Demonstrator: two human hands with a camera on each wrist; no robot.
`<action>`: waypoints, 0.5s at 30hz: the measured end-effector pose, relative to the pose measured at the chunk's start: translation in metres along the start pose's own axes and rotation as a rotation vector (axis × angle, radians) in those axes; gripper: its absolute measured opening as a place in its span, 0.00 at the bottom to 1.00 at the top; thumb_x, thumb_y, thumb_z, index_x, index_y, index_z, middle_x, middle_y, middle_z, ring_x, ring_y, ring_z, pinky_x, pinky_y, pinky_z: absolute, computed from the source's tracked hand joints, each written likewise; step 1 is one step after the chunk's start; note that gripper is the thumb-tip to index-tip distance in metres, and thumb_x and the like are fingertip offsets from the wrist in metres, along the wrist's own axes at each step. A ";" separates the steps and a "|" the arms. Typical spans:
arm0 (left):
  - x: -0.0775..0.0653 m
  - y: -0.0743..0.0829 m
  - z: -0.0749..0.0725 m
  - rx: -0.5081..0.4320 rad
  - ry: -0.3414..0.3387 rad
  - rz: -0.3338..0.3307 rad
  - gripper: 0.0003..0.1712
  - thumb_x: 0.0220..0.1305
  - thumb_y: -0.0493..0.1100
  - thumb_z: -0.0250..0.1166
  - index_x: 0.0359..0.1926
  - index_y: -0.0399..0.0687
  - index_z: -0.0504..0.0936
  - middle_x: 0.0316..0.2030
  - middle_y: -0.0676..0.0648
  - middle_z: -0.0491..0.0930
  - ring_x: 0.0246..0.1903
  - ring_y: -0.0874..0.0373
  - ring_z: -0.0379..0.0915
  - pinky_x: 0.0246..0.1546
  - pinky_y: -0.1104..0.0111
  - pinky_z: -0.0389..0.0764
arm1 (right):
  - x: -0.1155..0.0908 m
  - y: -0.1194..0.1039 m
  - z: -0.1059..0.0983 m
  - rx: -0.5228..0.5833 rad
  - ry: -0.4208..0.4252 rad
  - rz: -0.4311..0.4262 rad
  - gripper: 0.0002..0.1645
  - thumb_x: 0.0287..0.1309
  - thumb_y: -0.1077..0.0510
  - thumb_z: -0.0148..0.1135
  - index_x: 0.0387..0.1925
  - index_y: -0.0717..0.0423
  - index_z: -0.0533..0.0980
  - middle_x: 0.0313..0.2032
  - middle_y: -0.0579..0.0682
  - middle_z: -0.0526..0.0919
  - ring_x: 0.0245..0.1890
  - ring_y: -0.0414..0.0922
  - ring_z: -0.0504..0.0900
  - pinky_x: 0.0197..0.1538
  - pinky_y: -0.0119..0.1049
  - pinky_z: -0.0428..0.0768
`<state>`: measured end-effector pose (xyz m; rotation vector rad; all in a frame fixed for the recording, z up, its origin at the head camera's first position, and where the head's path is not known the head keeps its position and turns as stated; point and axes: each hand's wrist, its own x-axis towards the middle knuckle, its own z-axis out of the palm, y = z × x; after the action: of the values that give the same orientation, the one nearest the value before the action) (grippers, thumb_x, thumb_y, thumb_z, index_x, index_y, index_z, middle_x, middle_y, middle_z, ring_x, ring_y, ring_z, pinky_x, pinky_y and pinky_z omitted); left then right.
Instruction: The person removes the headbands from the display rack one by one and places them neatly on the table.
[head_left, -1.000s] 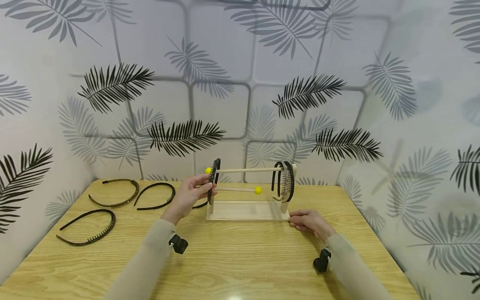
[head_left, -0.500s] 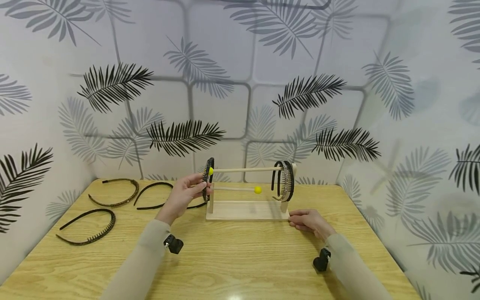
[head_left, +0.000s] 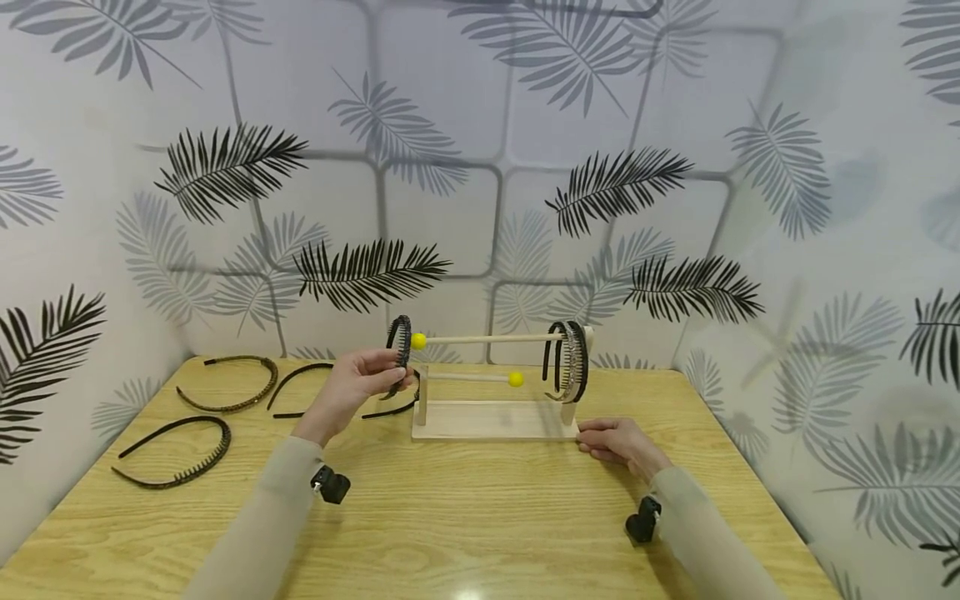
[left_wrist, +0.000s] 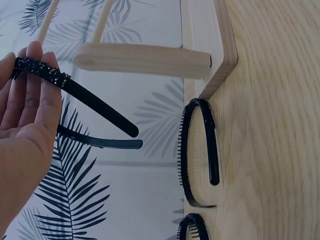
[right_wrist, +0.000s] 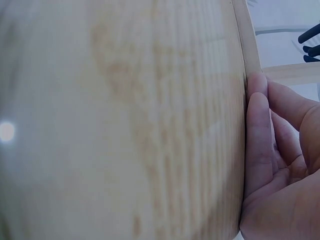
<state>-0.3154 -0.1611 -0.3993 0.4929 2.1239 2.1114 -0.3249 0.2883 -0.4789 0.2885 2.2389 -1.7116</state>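
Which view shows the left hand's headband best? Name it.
The left wrist view: the headband is close, glitter and both ends clear, the left hand hiding part. The head view shows it small; the right wrist view, nothing identifiable.

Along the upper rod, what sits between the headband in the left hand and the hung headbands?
From the held headband to the hung headbands, the head view shows just the yellow ball at the tip, then bare upper rod.

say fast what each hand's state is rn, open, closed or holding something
Left hand: closed, pinching a black glittery headband.
Right hand: touching the wooden headband stand at its base corner; whether it grips cannot be told.
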 end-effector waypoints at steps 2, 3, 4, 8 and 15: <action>-0.002 0.001 -0.004 0.036 -0.006 -0.010 0.29 0.68 0.37 0.63 0.67 0.34 0.68 0.53 0.35 0.81 0.44 0.60 0.84 0.52 0.67 0.81 | 0.000 0.000 0.000 0.001 0.000 -0.002 0.29 0.62 0.59 0.65 0.63 0.64 0.72 0.40 0.48 0.88 0.35 0.36 0.87 0.38 0.28 0.84; -0.003 0.001 -0.006 0.052 -0.011 -0.013 0.29 0.68 0.38 0.63 0.67 0.33 0.68 0.54 0.34 0.80 0.43 0.61 0.84 0.52 0.67 0.81 | 0.000 0.000 0.000 0.007 0.002 -0.003 0.28 0.62 0.60 0.65 0.63 0.64 0.73 0.40 0.48 0.88 0.34 0.36 0.87 0.37 0.28 0.84; -0.004 0.001 -0.007 0.069 -0.016 -0.013 0.29 0.68 0.38 0.63 0.67 0.33 0.68 0.54 0.33 0.80 0.43 0.62 0.84 0.51 0.67 0.82 | 0.000 0.000 0.000 0.010 0.004 -0.003 0.28 0.62 0.60 0.65 0.62 0.64 0.73 0.39 0.48 0.88 0.34 0.36 0.87 0.37 0.27 0.84; -0.007 -0.001 -0.014 0.125 -0.021 -0.022 0.29 0.67 0.39 0.64 0.66 0.34 0.70 0.52 0.35 0.82 0.44 0.62 0.84 0.51 0.67 0.82 | 0.001 0.001 0.000 0.018 0.011 0.000 0.27 0.62 0.61 0.66 0.62 0.64 0.74 0.38 0.48 0.89 0.33 0.36 0.87 0.36 0.27 0.84; -0.016 -0.007 -0.022 0.214 -0.030 -0.030 0.29 0.66 0.42 0.66 0.65 0.35 0.72 0.50 0.40 0.84 0.46 0.61 0.82 0.55 0.62 0.80 | 0.001 0.002 -0.001 0.008 0.009 -0.005 0.28 0.61 0.60 0.66 0.61 0.64 0.74 0.39 0.48 0.89 0.34 0.36 0.87 0.37 0.27 0.84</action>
<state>-0.3083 -0.1867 -0.4080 0.5057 2.3373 1.8583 -0.3250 0.2893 -0.4809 0.2929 2.2407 -1.7260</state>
